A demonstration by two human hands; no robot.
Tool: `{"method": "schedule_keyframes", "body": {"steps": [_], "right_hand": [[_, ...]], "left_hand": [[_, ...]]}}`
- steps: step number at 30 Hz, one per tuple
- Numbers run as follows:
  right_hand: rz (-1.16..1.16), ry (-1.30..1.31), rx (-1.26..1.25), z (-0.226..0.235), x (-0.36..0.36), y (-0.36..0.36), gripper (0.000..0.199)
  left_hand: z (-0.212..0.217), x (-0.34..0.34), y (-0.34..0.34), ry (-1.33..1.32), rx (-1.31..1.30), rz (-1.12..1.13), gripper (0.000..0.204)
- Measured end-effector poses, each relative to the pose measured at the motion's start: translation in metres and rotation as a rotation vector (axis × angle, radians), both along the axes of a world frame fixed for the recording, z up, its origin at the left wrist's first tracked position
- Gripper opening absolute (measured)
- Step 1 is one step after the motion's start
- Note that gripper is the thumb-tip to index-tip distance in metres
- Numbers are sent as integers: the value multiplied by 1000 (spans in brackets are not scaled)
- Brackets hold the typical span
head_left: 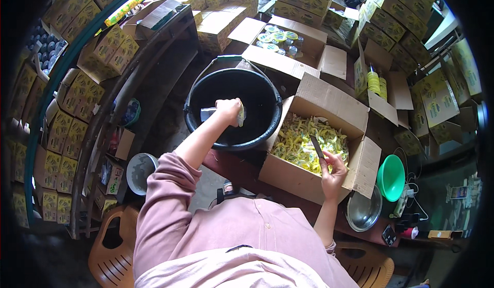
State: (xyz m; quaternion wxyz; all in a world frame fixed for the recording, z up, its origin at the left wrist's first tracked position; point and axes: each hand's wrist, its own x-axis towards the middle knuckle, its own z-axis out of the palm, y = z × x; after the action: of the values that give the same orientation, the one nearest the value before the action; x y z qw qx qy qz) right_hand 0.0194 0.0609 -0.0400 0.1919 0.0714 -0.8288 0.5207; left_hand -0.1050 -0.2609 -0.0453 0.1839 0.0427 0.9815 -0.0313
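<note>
My left hand (229,111) is over the mouth of a black bucket (193,77). Its fingers are closed round a clear plastic cup (207,114) lying sideways, with one end showing on each side of the hand. My right hand (334,171) pinches a dark, narrow knife (317,147), blade pointing up and away from me. It hovers above an open cardboard box (290,173) filled with a heap of yellow and white strips (303,141). The bucket's inside is dark, so its contents are hard to make out.
Behind stands an open carton (321,30) of cups with yellow lids. Another carton (396,90) holds stacked yellow discs. At right are a green bowl (391,178) and a metal basin (364,209); at left, a white bucket (140,173). Orange-brown chairs (110,252) flank me.
</note>
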Motion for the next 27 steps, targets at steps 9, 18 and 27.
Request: {"method": "schedule_keyframes", "body": {"steps": [9, 18, 27], "right_hand": [[-107, -49, -145, -12, 19, 12, 21], [-140, -110, -237, -17, 26, 18, 24], [-134, -112, -266, -18, 26, 18, 23]], "left_hand": [[-21, -18, 8, -158, -309, -54, 75], [-9, -20, 13, -158, -364, -120, 66], [-1, -17, 9, -147, -375, -123, 50]]}}
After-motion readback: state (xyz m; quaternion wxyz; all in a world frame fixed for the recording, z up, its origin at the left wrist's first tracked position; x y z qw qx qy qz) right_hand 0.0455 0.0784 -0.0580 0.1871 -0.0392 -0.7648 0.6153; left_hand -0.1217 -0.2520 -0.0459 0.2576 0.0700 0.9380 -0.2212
